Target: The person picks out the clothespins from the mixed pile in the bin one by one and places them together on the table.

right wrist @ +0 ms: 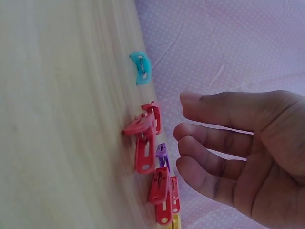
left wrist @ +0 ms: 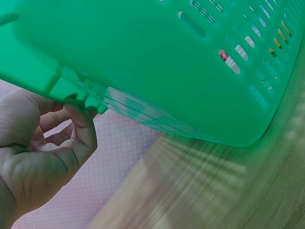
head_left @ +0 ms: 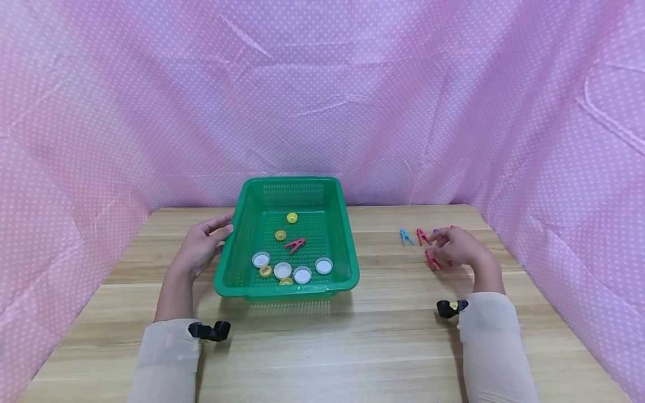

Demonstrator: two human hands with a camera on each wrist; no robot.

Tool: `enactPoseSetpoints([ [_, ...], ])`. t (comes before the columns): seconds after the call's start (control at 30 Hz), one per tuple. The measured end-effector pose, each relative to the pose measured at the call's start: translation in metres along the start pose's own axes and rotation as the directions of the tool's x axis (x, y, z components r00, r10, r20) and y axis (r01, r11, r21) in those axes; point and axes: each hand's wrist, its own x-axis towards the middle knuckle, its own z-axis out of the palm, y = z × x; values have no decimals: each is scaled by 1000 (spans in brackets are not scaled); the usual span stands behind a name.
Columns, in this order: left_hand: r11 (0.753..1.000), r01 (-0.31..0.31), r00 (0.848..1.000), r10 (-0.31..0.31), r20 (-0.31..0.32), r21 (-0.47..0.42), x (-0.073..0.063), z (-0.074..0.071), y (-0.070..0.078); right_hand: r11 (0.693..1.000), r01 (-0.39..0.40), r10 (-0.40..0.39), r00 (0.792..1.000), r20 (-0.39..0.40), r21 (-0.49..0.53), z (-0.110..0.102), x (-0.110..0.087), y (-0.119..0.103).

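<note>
At the left rim of a green plastic basket point(head_left: 350, 246) is my left hand point(head_left: 199, 246); in the left wrist view its thumb and fingers pinch that rim. Inside the basket lie a red clothespin point(head_left: 295, 245), several white round lids point(head_left: 283, 270) and several yellow caps point(head_left: 292, 217). My right hand point(head_left: 459, 246) hovers over a group of clothespins on the right, fingers slightly bent, with nothing between them. Near its fingertips are red clothespins point(right wrist: 145, 148) and a purple clothespin point(right wrist: 162, 152), partly hidden by the hand in the head view. A blue clothespin point(head_left: 406, 237) lies left of them.
The wooden table point(head_left: 383, 347) carries everything. A pink dotted cloth point(head_left: 322, 112) hangs behind and along both sides. In the right wrist view, a yellow clothespin point(right wrist: 175, 221) shows at the bottom edge. Each wrist wears a small black camera point(head_left: 210, 331).
</note>
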Motion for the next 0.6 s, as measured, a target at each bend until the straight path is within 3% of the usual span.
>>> enactPoseSetpoints([
  [0.23,1000,1,1000,-1,8,-4,2,-1,0,1000,17,-18,999,-46,-12,-3,-1,-10],
  [0.6,1000,-8,1000,8,8,9,0,-1,-1,992,116,-120,986,-113,-39,0,8,-34],
])
